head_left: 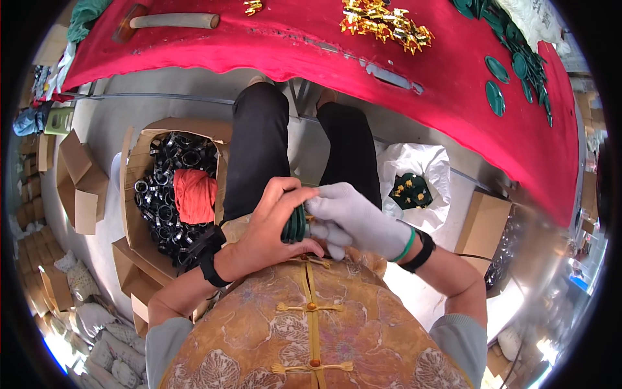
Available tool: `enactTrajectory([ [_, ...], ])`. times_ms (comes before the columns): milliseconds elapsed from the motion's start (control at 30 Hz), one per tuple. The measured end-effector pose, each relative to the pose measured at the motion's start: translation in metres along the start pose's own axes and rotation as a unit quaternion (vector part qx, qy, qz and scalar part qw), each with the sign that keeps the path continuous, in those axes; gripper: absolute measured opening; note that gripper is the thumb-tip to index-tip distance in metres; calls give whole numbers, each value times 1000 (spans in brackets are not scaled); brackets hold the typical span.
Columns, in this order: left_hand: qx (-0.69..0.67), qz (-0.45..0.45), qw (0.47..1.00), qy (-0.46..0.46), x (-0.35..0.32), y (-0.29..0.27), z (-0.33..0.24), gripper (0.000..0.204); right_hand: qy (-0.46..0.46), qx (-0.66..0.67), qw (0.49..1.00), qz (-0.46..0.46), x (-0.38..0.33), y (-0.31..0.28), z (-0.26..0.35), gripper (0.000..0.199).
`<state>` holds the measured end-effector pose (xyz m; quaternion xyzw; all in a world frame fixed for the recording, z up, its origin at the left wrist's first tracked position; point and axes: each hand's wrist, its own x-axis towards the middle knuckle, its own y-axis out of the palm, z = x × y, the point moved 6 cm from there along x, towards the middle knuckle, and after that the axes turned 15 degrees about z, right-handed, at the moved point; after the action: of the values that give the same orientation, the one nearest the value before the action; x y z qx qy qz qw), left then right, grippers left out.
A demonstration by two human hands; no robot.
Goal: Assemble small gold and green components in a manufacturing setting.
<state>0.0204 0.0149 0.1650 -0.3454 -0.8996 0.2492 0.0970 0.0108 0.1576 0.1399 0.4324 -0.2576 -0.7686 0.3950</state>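
In front of my lap, my bare left hand (259, 225) is closed around a small stack of dark green discs (295, 225), which stand on edge between its fingers and thumb. My right hand (363, 219), in a light grey glove, meets the stack from the right. Its fingers are bent and closed by the discs, and whatever lies between them is hidden. Gold star-like pieces (389, 27) lie heaped on the red-covered table (259, 48). More green oval discs (495, 96) are at the table's right end.
Left of my legs stands a cardboard box (129, 214) of black rings (165, 214) with a red cloth (195, 196) on top. A white bag (421, 155) on the right holds green and gold pieces. A wooden-handled hammer (175, 21) rests on the table.
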Motion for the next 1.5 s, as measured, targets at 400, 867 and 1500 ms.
enactTrajectory([
  [400, -232, 10, 973, 3, -9, 4, -9, 97, -245, -679, 680, -126, -27, 37, -10, 55],
  [867, -59, 7, 996, 67, -4, -1, -26, 97, -242, -452, 847, -139, -32, 31, 4, 29],
  [1500, -642, -13, 750, -158, 17, 63, 75, 47, -160, -94, 948, -257, -59, -34, -26, 26],
])
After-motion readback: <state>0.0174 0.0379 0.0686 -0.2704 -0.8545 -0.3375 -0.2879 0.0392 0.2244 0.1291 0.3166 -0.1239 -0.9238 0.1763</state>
